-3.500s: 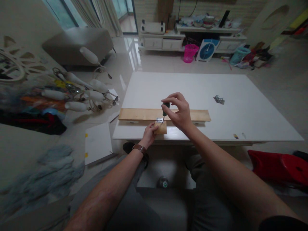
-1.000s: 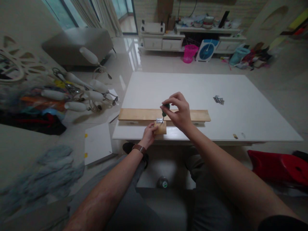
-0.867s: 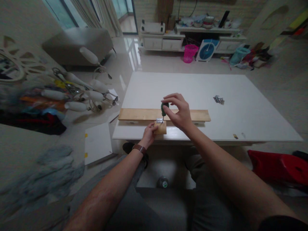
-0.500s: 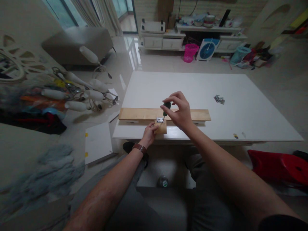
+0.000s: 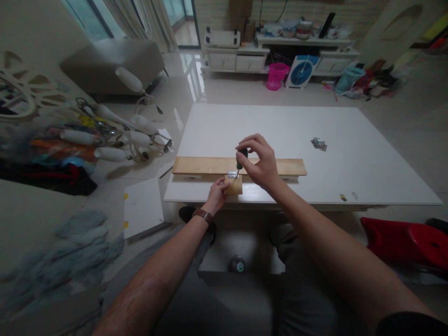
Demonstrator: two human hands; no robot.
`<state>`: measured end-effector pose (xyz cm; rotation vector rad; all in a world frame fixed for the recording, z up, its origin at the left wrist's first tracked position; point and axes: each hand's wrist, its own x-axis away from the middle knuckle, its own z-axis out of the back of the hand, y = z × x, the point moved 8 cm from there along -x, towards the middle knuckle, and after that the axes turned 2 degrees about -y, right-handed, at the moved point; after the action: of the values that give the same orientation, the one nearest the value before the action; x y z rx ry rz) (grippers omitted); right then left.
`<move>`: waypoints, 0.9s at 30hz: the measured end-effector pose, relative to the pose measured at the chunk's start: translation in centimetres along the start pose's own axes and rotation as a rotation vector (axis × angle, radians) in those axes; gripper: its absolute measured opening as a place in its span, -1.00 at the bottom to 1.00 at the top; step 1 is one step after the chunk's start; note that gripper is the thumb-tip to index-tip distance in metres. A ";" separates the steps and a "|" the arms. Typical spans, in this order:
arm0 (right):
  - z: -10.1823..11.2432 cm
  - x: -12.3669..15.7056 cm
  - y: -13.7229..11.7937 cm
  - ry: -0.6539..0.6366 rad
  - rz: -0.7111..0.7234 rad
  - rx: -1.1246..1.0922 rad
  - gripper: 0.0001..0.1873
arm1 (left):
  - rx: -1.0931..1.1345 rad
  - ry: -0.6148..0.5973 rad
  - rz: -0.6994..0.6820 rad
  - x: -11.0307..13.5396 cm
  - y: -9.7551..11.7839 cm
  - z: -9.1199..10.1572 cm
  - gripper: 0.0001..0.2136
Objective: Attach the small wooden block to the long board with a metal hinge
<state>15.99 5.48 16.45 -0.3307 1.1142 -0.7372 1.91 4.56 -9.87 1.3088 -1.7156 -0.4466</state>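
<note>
My right hand (image 5: 259,161) is closed around the dark green handle of a screwdriver (image 5: 240,163). Its shaft points down to a silver hinge (image 5: 232,174), which lies where a long wooden board (image 5: 203,165) meets a small wooden block (image 5: 234,186). My left hand (image 5: 217,192) grips the block by its left side, thumb on top. The long board lies across the table, slightly raised on something pale beneath it. Any screw under the screwdriver's tip is too small to make out.
Several metal hinges (image 5: 318,144) lie in a pile on the white table (image 5: 364,168), to the right. Two small items (image 5: 343,198) sit near its front edge. A red stool (image 5: 408,245) stands at the right, a white panel (image 5: 143,207) on the floor at the left.
The fingers of my right hand have shifted slightly around the screwdriver handle. My left hand, the block and the board stay in place.
</note>
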 end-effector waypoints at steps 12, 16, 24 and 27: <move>0.0 0.0 0.7 0.034 -0.016 0.084 -0.94 | -0.014 -0.005 0.006 0.0 -0.1 -0.1 -0.53; -0.1 0.0 0.1 -0.011 -0.003 0.013 -0.91 | -0.010 -0.007 -0.010 0.0 0.0 -0.2 -0.54; -0.5 0.1 0.3 -0.045 0.003 -0.019 -0.82 | -0.008 -0.011 -0.007 0.0 -0.1 -0.1 -0.50; -0.5 0.0 0.9 -0.036 -0.030 0.024 -0.87 | -0.031 -0.017 -0.006 0.0 0.0 -0.1 -0.51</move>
<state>15.87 6.13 15.72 -0.3394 1.0675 -0.7681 2.04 4.54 -9.80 1.2910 -1.7127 -0.4872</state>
